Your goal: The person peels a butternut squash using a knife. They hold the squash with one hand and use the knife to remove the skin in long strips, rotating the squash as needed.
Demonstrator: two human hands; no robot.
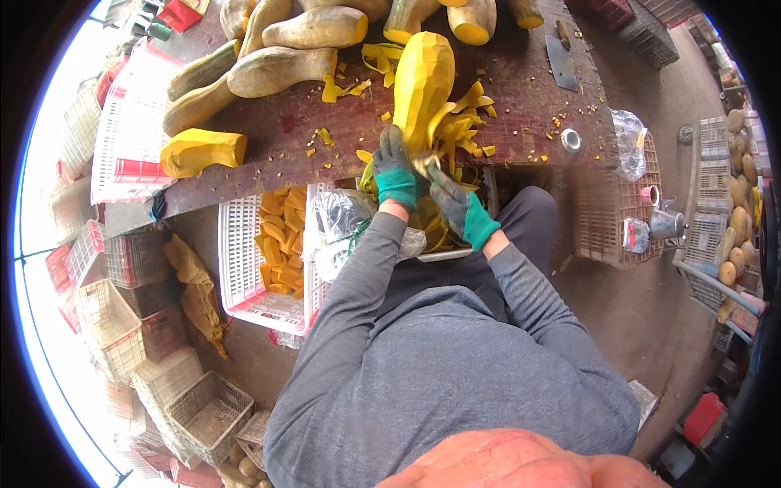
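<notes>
A long peeled squash [424, 85] lies on the worktable with its near end towards me, its orange-yellow flesh bare and faceted. My left hand [393, 161], in a grey-and-green work glove, holds the left side of that end. Gloved the same way, my right hand [460, 204] is at the end's lower right, its fingers around a small pale tool [426, 163] that looks like a peeler and is mostly hidden. Curled peel strips [457, 131] pile against the squash's right side. More peelings [430, 222] lie in a container below my hands.
Several unpeeled squashes [280, 72] lie along the table's far left. A peeled piece [204, 152] rests near its left edge. A cleaver [561, 61] and a metal ring-shaped object [571, 141] are at right. Below stands a white crate [232, 268] with orange chunks [282, 238].
</notes>
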